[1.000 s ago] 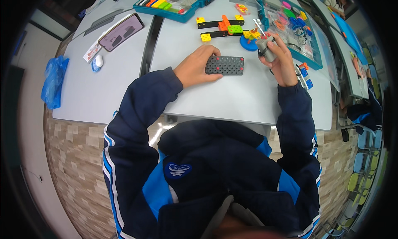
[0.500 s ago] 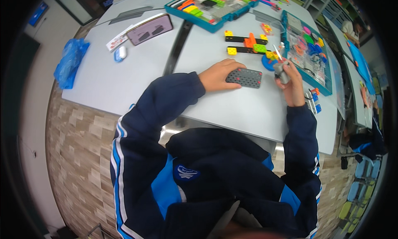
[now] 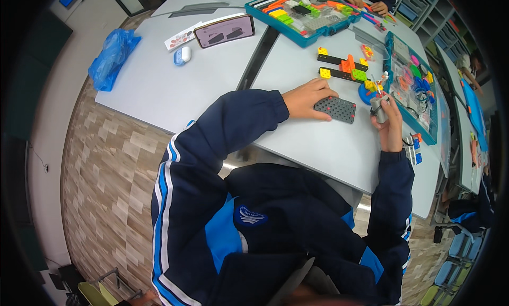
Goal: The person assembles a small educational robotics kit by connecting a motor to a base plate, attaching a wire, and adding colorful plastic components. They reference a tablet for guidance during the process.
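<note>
My left hand (image 3: 306,100) grips the left end of a dark grey perforated plate (image 3: 340,111) with small red pegs in it, low over the white table. Its thumb lies along the near edge, with the fingers at the far side. Held up in my right hand (image 3: 392,127) is a grey block-like part (image 3: 378,110), partly covered by the fingers; its exact kind is unclear. Just beyond it sits a round blue piece (image 3: 367,94). Farther off lies a built frame of black beams (image 3: 339,74) with yellow, orange and green blocks.
An open teal case of parts (image 3: 305,41) stands at the far side, another teal case (image 3: 427,136) at the right. A propped phone (image 3: 225,31), white earbud case (image 3: 182,55) and blue plastic bag (image 3: 113,59) are to the left. Another person's hands (image 3: 378,8) show at the back.
The whole view has shifted, so the table and both hands appear farther right. My hands keep hold of the plate and the grey part, with little movement between them.
</note>
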Action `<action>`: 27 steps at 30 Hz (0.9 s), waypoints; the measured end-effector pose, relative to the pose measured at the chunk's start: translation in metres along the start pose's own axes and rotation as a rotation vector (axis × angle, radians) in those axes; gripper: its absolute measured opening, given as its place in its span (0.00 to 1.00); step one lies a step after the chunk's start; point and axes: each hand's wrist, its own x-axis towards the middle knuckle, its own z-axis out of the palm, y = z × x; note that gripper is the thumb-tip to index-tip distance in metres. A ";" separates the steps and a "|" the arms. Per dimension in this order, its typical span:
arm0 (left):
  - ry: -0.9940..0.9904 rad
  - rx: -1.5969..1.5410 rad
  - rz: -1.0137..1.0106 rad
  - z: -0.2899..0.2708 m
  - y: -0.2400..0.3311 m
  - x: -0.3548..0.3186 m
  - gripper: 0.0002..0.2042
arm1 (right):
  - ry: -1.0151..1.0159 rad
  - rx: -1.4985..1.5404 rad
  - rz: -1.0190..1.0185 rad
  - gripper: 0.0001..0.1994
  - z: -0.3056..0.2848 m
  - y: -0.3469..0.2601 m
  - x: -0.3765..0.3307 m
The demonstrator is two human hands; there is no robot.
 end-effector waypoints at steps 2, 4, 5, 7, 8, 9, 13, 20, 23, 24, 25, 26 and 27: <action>-0.011 -0.019 -0.031 -0.001 0.000 0.000 0.29 | 0.012 -0.007 -0.001 0.21 -0.001 0.001 0.000; -0.015 -0.059 -0.068 -0.001 0.000 0.000 0.29 | 0.019 -0.016 -0.010 0.22 -0.001 0.001 0.001; -0.017 -0.055 -0.074 -0.001 -0.001 0.001 0.29 | 0.009 -0.011 -0.005 0.21 -0.002 0.001 0.001; -0.008 -0.047 -0.064 0.000 -0.002 0.002 0.28 | -0.010 -0.011 -0.002 0.21 -0.002 0.001 0.002; 0.007 -0.054 -0.054 0.000 -0.003 0.002 0.28 | 0.002 -0.007 -0.001 0.20 -0.002 0.002 0.002; 0.027 -0.059 -0.041 0.000 -0.003 0.002 0.28 | 0.014 -0.002 -0.001 0.20 -0.003 0.002 0.002; -0.013 -0.185 -0.175 -0.002 -0.005 0.003 0.25 | -0.011 -0.008 0.010 0.18 -0.005 0.004 0.003; 0.038 -0.281 -0.232 -0.004 -0.003 0.002 0.21 | -0.033 -0.007 0.026 0.17 -0.007 0.006 0.004; 0.116 -0.350 -0.304 -0.004 -0.002 0.003 0.21 | 0.000 -0.013 0.027 0.17 -0.005 0.006 0.003; 0.145 -0.357 -0.312 -0.005 -0.002 0.004 0.21 | 0.019 -0.016 0.025 0.17 -0.004 0.006 0.003; 0.155 -0.359 -0.346 -0.006 -0.001 0.004 0.21 | 0.026 -0.020 0.021 0.17 -0.004 0.006 0.003; 0.159 -0.405 -0.360 -0.007 -0.001 0.005 0.20 | 0.017 -0.018 0.021 0.17 -0.004 0.006 0.003; 0.141 -0.449 -0.403 -0.009 0.000 0.005 0.20 | -0.002 -0.016 0.023 0.17 -0.003 0.005 0.003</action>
